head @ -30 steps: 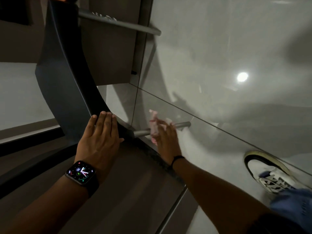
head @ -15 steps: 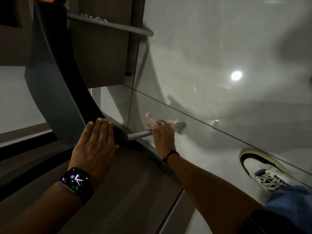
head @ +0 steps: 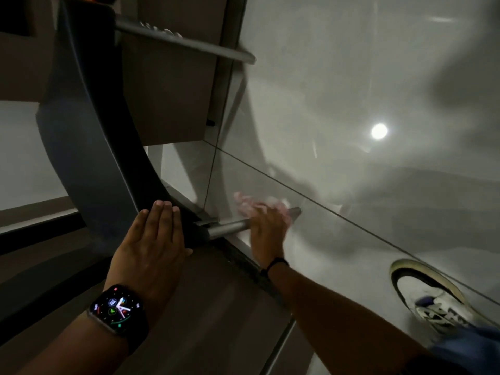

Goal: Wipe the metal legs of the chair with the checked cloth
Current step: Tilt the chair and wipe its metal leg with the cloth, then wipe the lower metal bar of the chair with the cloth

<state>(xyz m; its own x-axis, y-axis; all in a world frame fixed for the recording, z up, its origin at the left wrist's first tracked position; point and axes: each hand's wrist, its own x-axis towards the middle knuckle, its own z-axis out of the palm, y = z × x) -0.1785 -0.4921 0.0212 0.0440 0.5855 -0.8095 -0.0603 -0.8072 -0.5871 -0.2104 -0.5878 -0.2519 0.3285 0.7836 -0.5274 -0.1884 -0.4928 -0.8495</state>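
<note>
The chair (head: 89,147) lies tipped over on the glossy tiled floor (head: 351,77), so its metal legs stick out sideways. The left hand (head: 151,244) rests flat and unclenched on the dark curved shell, fingers together, grasping nothing, simply steadying the chair; a smartwatch (head: 117,309) sits on that wrist. The right hand (head: 266,228) is closed around the near leg (head: 230,228) with the checked cloth (head: 257,205) bunched between palm and tube, close to the free end of the leg. The cloth is smeared by motion, so its pattern is hard to make out; it reads only as pale pink and white. A 2nd leg (head: 189,46) juts out higher up, well apart from both hands, with nothing on it. A white sneaker (head: 433,301) stands on the floor at lower right.

The step in hand appears to be a stroke along the near leg. To do it well, the cloth should wrap the whole tube, not just the upper face, and travel from the socket at the shell out to the tip, with a slight twist of the wrist to catch the underside. The flat left hand should press firmly enough that the chair does not skid on the slick tiles. The bare stretch near the socket likely needs a pass too, and the upper leg seems untouched.
</note>
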